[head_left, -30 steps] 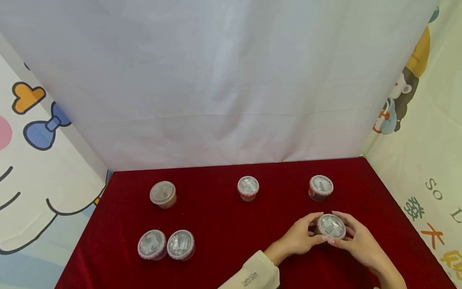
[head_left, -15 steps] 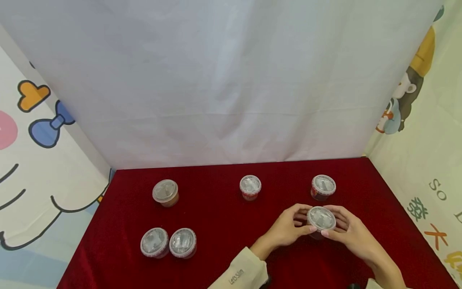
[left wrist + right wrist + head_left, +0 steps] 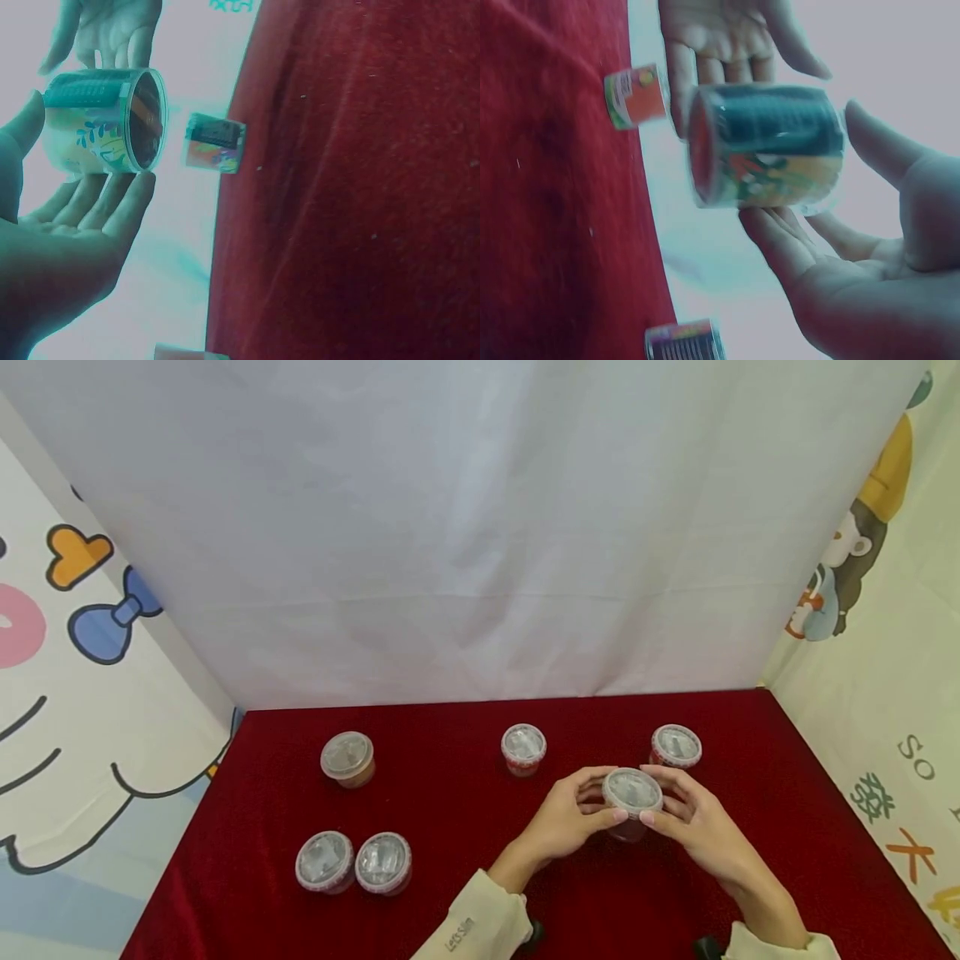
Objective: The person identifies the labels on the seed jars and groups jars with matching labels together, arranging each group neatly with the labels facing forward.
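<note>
Now | cup (image 3: 632,795) lifted off red cloth (image 3: 450,810) | left hand (image 3: 572,817), right hand (image 3: 693,820) fingers grip its sides

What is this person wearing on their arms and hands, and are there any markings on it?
Both hands are bare: no gloves or rings show on the left hand or the right hand. Each forearm wears a cream long sleeve. The left cuff carries small dark lettering. Only the edge of the right sleeve's cuff shows. Something small and dark sits beside each cuff; it cannot be identified.

On the bench (image 3: 465,827), three lidded cups stand along the rear, two touching cups (image 3: 352,863) front left, and the held cup (image 3: 632,795) right of centre.
</note>
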The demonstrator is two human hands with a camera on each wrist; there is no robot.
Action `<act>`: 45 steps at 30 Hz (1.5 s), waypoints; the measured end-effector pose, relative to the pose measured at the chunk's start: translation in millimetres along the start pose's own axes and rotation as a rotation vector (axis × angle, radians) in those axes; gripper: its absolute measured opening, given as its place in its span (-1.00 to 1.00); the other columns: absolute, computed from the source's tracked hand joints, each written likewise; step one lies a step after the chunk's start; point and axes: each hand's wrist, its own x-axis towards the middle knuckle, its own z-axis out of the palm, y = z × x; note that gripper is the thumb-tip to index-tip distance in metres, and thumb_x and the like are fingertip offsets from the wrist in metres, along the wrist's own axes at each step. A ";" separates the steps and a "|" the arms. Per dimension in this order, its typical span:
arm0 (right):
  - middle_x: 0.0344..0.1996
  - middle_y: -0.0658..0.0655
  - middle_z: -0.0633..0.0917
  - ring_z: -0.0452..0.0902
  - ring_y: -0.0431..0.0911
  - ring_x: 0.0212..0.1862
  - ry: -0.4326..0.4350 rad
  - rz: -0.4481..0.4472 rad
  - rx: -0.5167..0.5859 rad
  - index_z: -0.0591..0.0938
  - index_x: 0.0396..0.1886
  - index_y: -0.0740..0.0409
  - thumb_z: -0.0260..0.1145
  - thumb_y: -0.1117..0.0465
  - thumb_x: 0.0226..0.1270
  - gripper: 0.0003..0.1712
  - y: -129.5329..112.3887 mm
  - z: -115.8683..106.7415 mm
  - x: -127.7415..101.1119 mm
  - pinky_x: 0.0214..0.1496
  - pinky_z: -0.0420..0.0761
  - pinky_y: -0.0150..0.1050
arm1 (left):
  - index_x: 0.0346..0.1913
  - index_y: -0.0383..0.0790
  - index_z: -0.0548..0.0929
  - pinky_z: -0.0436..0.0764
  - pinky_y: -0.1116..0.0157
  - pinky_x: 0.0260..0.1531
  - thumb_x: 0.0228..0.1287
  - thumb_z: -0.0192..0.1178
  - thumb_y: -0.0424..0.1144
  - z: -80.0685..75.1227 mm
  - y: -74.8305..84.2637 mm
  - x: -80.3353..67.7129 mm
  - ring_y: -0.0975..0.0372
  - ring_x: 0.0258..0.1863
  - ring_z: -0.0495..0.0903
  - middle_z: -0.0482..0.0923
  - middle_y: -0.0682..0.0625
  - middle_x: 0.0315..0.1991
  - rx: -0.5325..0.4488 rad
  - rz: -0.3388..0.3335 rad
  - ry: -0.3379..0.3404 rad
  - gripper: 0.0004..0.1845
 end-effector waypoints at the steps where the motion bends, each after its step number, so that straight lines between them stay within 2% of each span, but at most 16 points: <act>1: 0.43 0.54 0.35 0.54 -0.47 0.20 0.005 -0.002 0.001 0.21 0.57 0.46 0.29 0.36 0.58 -0.28 -1.2 3.0 1.5 0.10 0.65 -0.45 | 0.41 -0.26 0.55 0.64 0.33 0.18 0.42 0.38 -0.42 -1.7 2.4 -1.6 0.16 0.20 0.66 0.64 -0.14 0.27 -0.007 0.001 0.023 -0.47; 3: 0.45 0.51 0.37 0.51 -0.44 0.25 0.023 0.013 -0.011 0.22 0.58 0.41 0.28 0.31 0.61 -0.29 -3.7 9.5 4.2 0.13 0.61 -0.48 | 0.37 -0.28 0.56 0.65 0.32 0.17 0.41 0.39 -0.41 -5.0 6.2 -4.4 0.16 0.19 0.66 0.66 -0.15 0.24 -0.013 0.003 0.065 -0.49; 6: 0.50 0.47 0.36 0.46 -0.13 0.43 0.044 0.036 -0.044 0.24 0.59 0.35 0.27 0.23 0.63 -0.30 -6.6 19.1 8.6 0.18 0.55 -0.51 | 0.33 -0.28 0.57 0.64 0.35 0.12 0.38 0.43 -0.38 -9.5 9.0 -7.7 0.18 0.18 0.65 0.68 -0.12 0.19 -0.013 -0.007 0.124 -0.51; 9: 0.52 0.45 0.36 0.31 0.23 0.53 0.056 0.057 -0.053 0.25 0.60 0.32 0.26 0.19 0.65 -0.31 -8.5 28.0 12.8 0.22 0.52 -0.49 | 0.29 -0.27 0.58 0.62 0.37 0.06 0.35 0.46 -0.35 -12.9 9.7 -10.1 0.22 0.13 0.65 0.68 -0.08 0.14 -0.016 -0.015 0.171 -0.51; 11: 0.52 0.45 0.37 0.27 0.32 0.53 0.064 0.068 -0.040 0.25 0.60 0.31 0.25 0.19 0.66 -0.32 -9.5 32.8 15.2 0.23 0.51 -0.49 | 0.27 -0.28 0.57 0.62 0.36 0.03 0.34 0.47 -0.33 -15.1 9.7 -11.8 0.24 0.09 0.64 0.67 -0.07 0.11 -0.022 -0.017 0.192 -0.51; 19: 0.51 0.45 0.38 0.35 0.26 0.51 0.069 0.099 -0.003 0.26 0.57 0.34 0.22 0.15 0.68 -0.34 -11.1 42.8 17.3 0.27 0.51 -0.46 | 0.32 -0.31 0.51 0.60 0.35 0.07 0.43 0.39 -0.29 -25.1 4.7 -20.2 0.24 0.10 0.62 0.65 -0.09 0.13 -0.055 -0.009 0.173 -0.51; 23: 0.47 0.47 0.43 0.51 -0.05 0.39 0.037 0.050 0.023 0.29 0.56 0.37 0.18 0.19 0.70 -0.38 -10.3 45.6 19.4 0.22 0.52 -0.50 | 0.40 -0.30 0.49 0.61 0.37 0.05 0.47 0.37 -0.27 -30.0 1.9 -23.6 0.23 0.11 0.62 0.65 -0.10 0.16 -0.067 -0.022 0.156 -0.47; 26: 0.44 0.47 0.45 0.54 -0.25 0.29 0.019 0.032 0.038 0.29 0.57 0.37 0.15 0.20 0.72 -0.40 -10.3 47.3 21.6 0.21 0.54 -0.50 | 0.43 -0.26 0.52 0.62 0.37 -0.01 0.49 0.35 -0.24 -34.0 2.1 -25.1 0.23 0.08 0.64 0.66 -0.11 0.17 -0.062 -0.034 0.134 -0.47; 28: 0.45 0.47 0.45 0.53 -0.19 0.33 0.014 0.032 0.037 0.29 0.57 0.37 0.14 0.19 0.72 -0.41 -10.8 48.7 23.2 0.22 0.53 -0.50 | 0.42 -0.25 0.55 0.63 0.37 -0.05 0.50 0.35 -0.22 -36.2 3.6 -26.3 0.22 0.06 0.66 0.66 -0.12 0.16 -0.054 -0.041 0.129 -0.49; 31: 0.48 0.45 0.42 0.45 0.08 0.44 0.018 0.047 0.021 0.29 0.59 0.35 0.12 0.17 0.74 -0.40 -11.8 51.9 26.0 0.29 0.52 -0.41 | 0.39 -0.27 0.58 0.63 0.37 -0.06 0.50 0.35 -0.21 -38.5 6.0 -27.8 0.21 0.05 0.67 0.67 -0.14 0.15 -0.044 -0.041 0.148 -0.51; 34: 0.54 0.42 0.36 0.29 0.26 0.55 0.018 0.071 0.005 0.25 0.62 0.32 0.11 0.15 0.75 -0.37 -13.3 56.8 28.3 0.47 0.44 -0.13 | 0.37 -0.29 0.59 0.63 0.36 -0.07 0.48 0.38 -0.21 -39.6 7.6 -29.1 0.19 0.05 0.67 0.69 -0.14 0.11 -0.046 -0.053 0.186 -0.51; 36: 0.57 0.40 0.33 0.22 0.26 0.58 0.020 0.091 0.006 0.22 0.64 0.30 0.11 0.15 0.75 -0.36 -14.0 60.8 30.0 0.54 0.35 0.08 | 0.35 -0.30 0.59 0.63 0.35 -0.09 0.46 0.40 -0.21 -40.1 7.9 -29.7 0.19 0.04 0.67 0.70 -0.13 0.08 -0.044 -0.062 0.214 -0.51; 38: 0.58 0.38 0.32 0.22 0.26 0.59 0.019 0.113 0.010 0.19 0.65 0.27 0.11 0.14 0.75 -0.34 -14.3 64.9 31.3 0.55 0.31 0.17 | 0.34 -0.30 0.58 0.63 0.35 -0.11 0.43 0.42 -0.21 -40.5 7.6 -30.0 0.19 0.02 0.66 0.70 -0.11 0.06 -0.037 -0.074 0.239 -0.50; 45: 0.52 0.38 0.40 0.35 0.25 0.52 0.018 0.105 0.040 0.25 0.60 0.27 0.11 0.12 0.75 -0.39 -14.2 74.7 35.5 0.49 0.44 0.06 | 0.28 -0.33 0.52 0.61 0.35 -0.13 0.38 0.46 -0.15 -44.4 6.7 -32.4 0.21 -0.04 0.60 0.67 -0.10 -0.02 -0.018 -0.092 0.278 -0.45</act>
